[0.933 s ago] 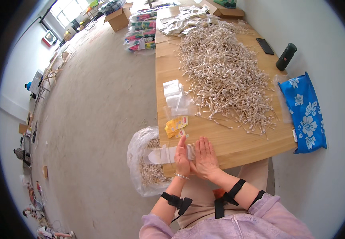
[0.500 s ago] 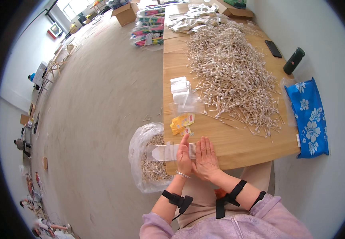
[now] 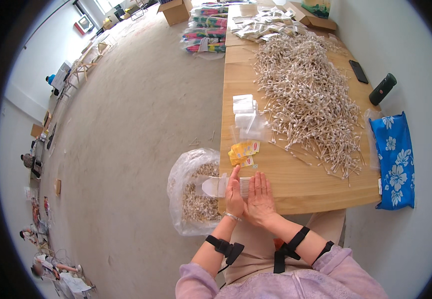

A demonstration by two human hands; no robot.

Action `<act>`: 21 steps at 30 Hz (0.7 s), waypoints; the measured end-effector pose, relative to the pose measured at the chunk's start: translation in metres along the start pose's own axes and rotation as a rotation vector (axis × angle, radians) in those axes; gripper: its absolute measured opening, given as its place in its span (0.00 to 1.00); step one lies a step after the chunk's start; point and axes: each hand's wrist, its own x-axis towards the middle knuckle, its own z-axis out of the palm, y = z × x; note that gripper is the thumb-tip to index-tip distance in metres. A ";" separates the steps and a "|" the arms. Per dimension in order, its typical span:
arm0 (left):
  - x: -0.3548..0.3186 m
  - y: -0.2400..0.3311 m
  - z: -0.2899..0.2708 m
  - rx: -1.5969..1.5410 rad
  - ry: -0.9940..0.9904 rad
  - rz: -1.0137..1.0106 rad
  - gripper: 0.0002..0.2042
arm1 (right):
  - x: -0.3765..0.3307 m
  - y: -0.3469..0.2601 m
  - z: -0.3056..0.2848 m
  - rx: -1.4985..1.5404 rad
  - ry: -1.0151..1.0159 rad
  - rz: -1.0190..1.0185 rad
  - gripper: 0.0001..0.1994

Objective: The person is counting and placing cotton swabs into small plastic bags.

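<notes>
At the table's near left corner, a clear plastic bag (image 3: 215,186) lies flat, its flap jutting past the table edge. A row of cotton swabs (image 3: 245,186) shows in it between my hands. My left hand (image 3: 234,198) stands on its edge across the bag, fingers straight. Flat on the tabletop, my right hand (image 3: 260,202) rests against the other end of the swabs, fingers outstretched and close together. The heels of both hands meet. Just beyond them lie yellow printed cards (image 3: 244,152) and a stack of clear bags (image 3: 246,112).
A big heap of loose cotton swabs (image 3: 308,94) covers much of the wooden table (image 3: 325,197). Packed bags (image 3: 263,25) lie behind it. Along the wall are a phone (image 3: 358,72), a dark bottle (image 3: 383,89) and a blue flowered pouch (image 3: 396,162). Below the left edge sits a plastic sack (image 3: 181,219) of swabs.
The whole scene has shifted slightly right in view. My hands keep nearly the same pose around the bag of swabs.
</notes>
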 end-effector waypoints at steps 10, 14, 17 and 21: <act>0.005 0.012 0.008 -0.006 -0.027 -0.003 0.27 | -0.001 -0.002 0.003 0.046 0.033 0.007 0.46; 0.005 0.011 0.007 -0.007 -0.019 -0.007 0.27 | 0.000 -0.006 0.003 0.050 0.038 0.016 0.45; 0.006 0.008 0.003 -0.037 -0.040 -0.010 0.29 | 0.001 -0.009 0.008 0.063 0.075 0.017 0.45; 0.005 0.012 0.003 -0.002 -0.007 0.003 0.27 | 0.002 -0.011 0.009 0.066 0.077 0.001 0.44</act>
